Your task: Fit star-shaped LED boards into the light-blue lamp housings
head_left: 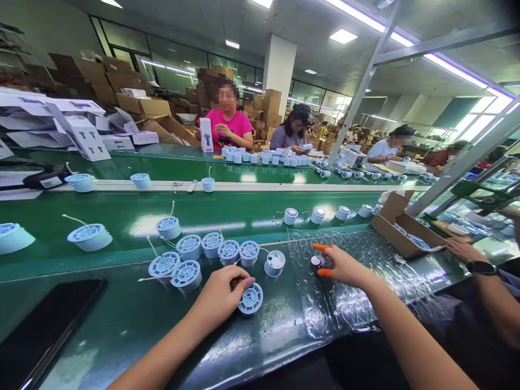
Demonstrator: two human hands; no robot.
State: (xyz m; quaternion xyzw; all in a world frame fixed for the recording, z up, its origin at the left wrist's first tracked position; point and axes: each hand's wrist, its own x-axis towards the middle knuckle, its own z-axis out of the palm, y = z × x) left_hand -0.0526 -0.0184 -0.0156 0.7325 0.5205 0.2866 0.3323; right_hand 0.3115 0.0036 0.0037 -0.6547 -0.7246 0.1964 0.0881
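My left hand [221, 295] rests with its fingertips on the rim of a light blue round plastic housing [251, 299], which sits on the green bench top [122, 330]. My right hand [343, 266] wears orange fingertip cots and pinches a small round part [317, 262] that is dark and silvery, partly hidden by the fingers. Between my hands stands an open housing with white inside [274, 264]. A cluster of similar blue housings [211, 245], several with thin wires, lies to the left of it.
A clear plastic sheet [345, 281] lies under my right hand. To the right are a cardboard box [400, 227] of blue parts and a co-worker's hand [465, 250] with a black watch. A black tablet or phone [49, 330] lies at the left. Green conveyor belts [203, 211] carry more housings; people work beyond.
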